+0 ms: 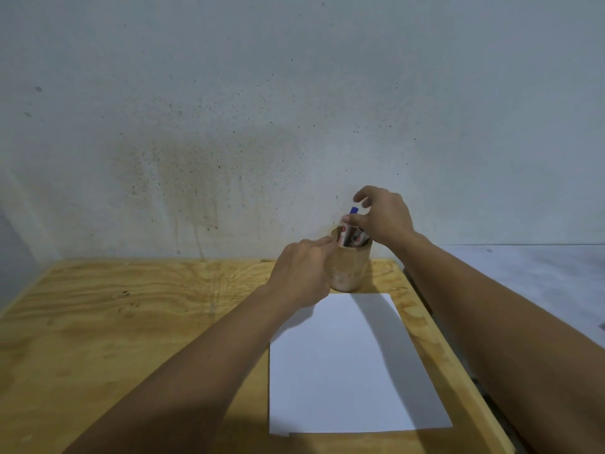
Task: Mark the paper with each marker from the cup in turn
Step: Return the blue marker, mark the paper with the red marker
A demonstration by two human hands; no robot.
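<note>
A tan wooden cup (352, 268) stands at the back right of the table, just behind a blank white sheet of paper (353, 365). Several markers stand inside the cup. One with a blue cap (353, 212) sticks up above the rim. My right hand (383, 217) hovers over the cup, thumb and fingers closing around the blue-capped marker. My left hand (302, 273) wraps the cup's left side, its index finger on the rim.
The plywood table (131, 322) stands against a stained grey wall (229, 126). Its right edge runs close beside the paper, with grey floor (540, 276) beyond it. Bare wood stretches to the left of the paper.
</note>
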